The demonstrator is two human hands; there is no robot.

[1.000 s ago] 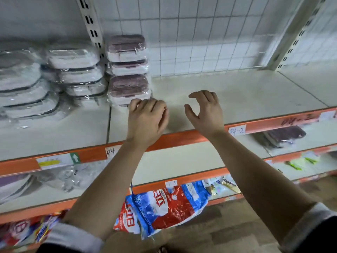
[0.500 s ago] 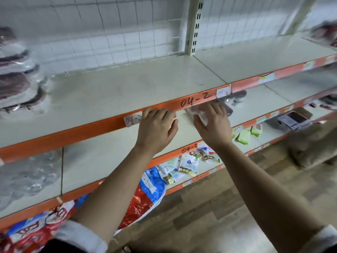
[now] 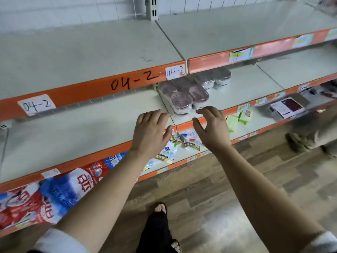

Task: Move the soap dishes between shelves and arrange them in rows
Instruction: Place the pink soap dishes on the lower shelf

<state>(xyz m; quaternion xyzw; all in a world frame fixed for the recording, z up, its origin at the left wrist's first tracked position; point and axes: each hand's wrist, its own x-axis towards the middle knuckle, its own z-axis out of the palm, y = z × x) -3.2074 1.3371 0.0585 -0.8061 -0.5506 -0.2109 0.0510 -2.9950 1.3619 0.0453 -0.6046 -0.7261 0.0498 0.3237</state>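
Observation:
A cluster of plastic-wrapped purple-lidded soap dishes (image 3: 183, 96) sits on the second shelf (image 3: 76, 128), under the orange rail marked 04-2. More wrapped dishes (image 3: 213, 79) stand behind them, further right. My left hand (image 3: 151, 130) hovers just left of the front dishes, fingers loosely bent and holding nothing. My right hand (image 3: 211, 126) reaches in from the right, its fingertips at the near edge of the front dish wrap; it holds nothing. The dishes lie between my two hands.
The top shelf (image 3: 94, 50) shows bare white boards here. Lower shelves carry red and blue bags (image 3: 54, 196), small packets (image 3: 169, 152) and green items (image 3: 238, 119). A boxed item (image 3: 288, 106) lies on the second shelf at right. Another person's feet (image 3: 302, 141) stand on the wood floor.
My view swung right along the shelves, away from the stacked dishes on the top shelf. Both hands dropped from the top shelf to the second shelf and now flank the dishes there.

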